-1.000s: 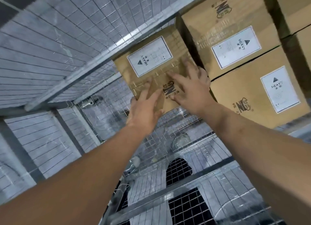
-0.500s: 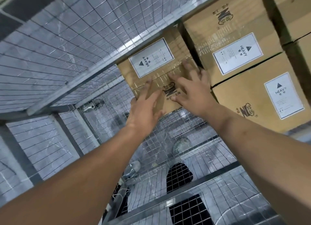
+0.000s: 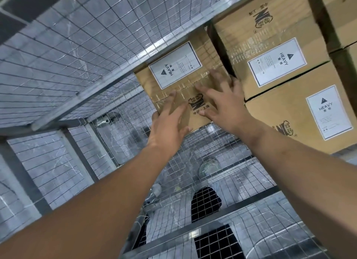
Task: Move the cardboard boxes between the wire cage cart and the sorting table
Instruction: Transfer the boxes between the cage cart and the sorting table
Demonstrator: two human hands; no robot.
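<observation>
Flatly, left grip (image 3: 168, 127) and right grip (image 3: 224, 102) press open-fingered on the cardboard box (image 3: 210, 53), label end away

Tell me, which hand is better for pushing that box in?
Probably the right hand: it lies spread flat on the box face, while the left hand sits at its lower corner.

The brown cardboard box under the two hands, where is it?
In the head view's centre, the brown cardboard box sits beside the grey wire cage wall, left of two stacked cardboard boxes.
</observation>
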